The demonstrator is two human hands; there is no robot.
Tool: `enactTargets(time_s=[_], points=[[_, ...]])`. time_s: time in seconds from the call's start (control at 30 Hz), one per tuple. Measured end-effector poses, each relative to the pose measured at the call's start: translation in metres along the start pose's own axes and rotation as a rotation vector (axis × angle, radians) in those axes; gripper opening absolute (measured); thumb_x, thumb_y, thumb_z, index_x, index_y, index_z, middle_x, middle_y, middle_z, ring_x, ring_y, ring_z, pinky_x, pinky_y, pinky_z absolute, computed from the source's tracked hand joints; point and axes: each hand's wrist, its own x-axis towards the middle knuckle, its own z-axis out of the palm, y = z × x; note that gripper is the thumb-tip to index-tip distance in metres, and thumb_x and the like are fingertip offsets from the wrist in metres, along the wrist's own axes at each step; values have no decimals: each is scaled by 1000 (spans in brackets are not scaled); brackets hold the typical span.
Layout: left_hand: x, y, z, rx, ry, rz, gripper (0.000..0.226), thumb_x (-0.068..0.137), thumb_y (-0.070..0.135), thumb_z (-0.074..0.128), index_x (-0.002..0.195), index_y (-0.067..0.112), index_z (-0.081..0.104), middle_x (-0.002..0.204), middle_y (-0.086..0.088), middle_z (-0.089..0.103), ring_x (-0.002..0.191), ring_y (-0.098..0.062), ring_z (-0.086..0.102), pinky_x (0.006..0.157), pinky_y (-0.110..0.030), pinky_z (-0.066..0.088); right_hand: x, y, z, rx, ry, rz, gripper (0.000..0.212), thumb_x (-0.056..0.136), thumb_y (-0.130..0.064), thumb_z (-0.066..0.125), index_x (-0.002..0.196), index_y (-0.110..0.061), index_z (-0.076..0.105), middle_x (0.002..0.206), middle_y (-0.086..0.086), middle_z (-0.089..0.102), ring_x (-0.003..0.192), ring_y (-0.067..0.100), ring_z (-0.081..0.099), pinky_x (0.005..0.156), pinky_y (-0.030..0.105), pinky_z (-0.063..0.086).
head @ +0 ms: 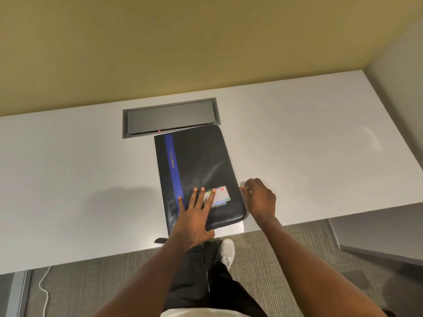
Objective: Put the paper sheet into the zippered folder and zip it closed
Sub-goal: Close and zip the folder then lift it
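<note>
A black zippered folder [201, 163] with a blue stripe lies shut on the white desk [297, 145], its near edge at the desk's front. My left hand [194, 216] presses flat on the folder's near half, fingers spread, fingertips touching a small label [223, 195] on the cover. My right hand [258, 197] is at the folder's right edge, thumb and fingers pinched together on something small there, seemingly the zipper pull. No paper sheet is visible.
A grey cable hatch [170, 117] is set into the desk just behind the folder. A yellow wall rises behind the desk and a grey partition [398, 72] stands at the right. Carpet, a white cable [44, 287] and my shoe [226, 252] lie below.
</note>
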Motion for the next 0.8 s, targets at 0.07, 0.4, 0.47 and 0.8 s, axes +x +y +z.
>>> enactTargets(time_s=[0.07, 0.4, 0.47, 0.8], points=[[0, -1, 2, 6, 6, 4, 124, 76, 73, 63, 157, 35, -23, 174, -6, -13, 160, -34, -16, 119, -74, -2, 17, -7, 0, -23, -10, -10, 12, 100, -32, 53, 97, -28, 64, 103, -5, 66, 87, 26, 69, 73, 35, 49], [-10, -5, 7, 8, 100, 95, 107, 84, 81, 43, 164, 29, -5, 175, -10, 2, 160, -37, -5, 120, -76, 8, 62, -31, 9, 111, -68, 78, 8, 93, -26, 53, 86, -22, 54, 87, -3, 69, 82, 30, 63, 75, 40, 52], [-9, -14, 1, -7, 181, 118, 97, 91, 80, 35, 166, 26, 5, 174, -8, 11, 161, -37, 5, 122, -73, 14, 60, -31, 12, 164, -73, 102, 9, 93, -23, 53, 84, -21, 51, 83, -3, 68, 79, 30, 61, 73, 41, 53], [101, -76, -94, -78, 241, -90, 72, 105, 53, 25, 166, 17, 12, 174, -5, 13, 161, -26, 10, 128, -57, 18, 54, -36, 14, 296, -60, 94, 24, 89, -4, 56, 74, -20, 49, 73, -3, 57, 72, 25, 55, 67, 41, 47]])
